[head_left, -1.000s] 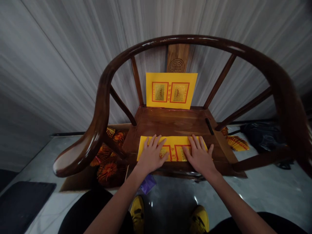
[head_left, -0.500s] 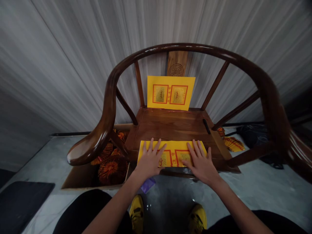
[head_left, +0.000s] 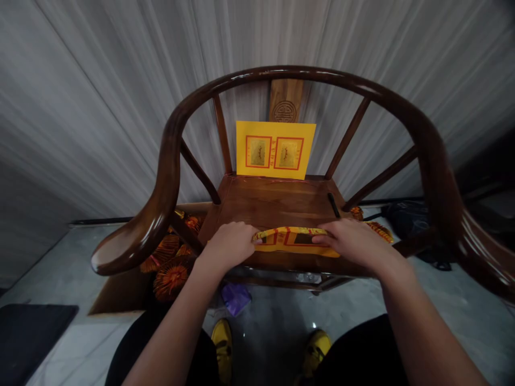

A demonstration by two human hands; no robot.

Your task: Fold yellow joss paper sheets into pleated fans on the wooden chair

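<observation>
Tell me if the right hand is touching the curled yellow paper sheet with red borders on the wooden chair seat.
Touching. The head view shows the right hand with its fingers resting plainly on the right end of the curled yellow paper sheet with red borders.

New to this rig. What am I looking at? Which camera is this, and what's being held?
There's no machine here: a person is working with two bare hands, filmed by a camera worn on their head that looks forward and down. All three pictures come from that one camera. The left hand and right hand hold a sheet of yellow joss paper, bowed up between them at the front of the seat of a wooden armchair. A second yellow sheet stands against the chair's back, and a slim black object lies on the seat. Beside the chair, a cardboard box holds folded orange paper.
</observation>
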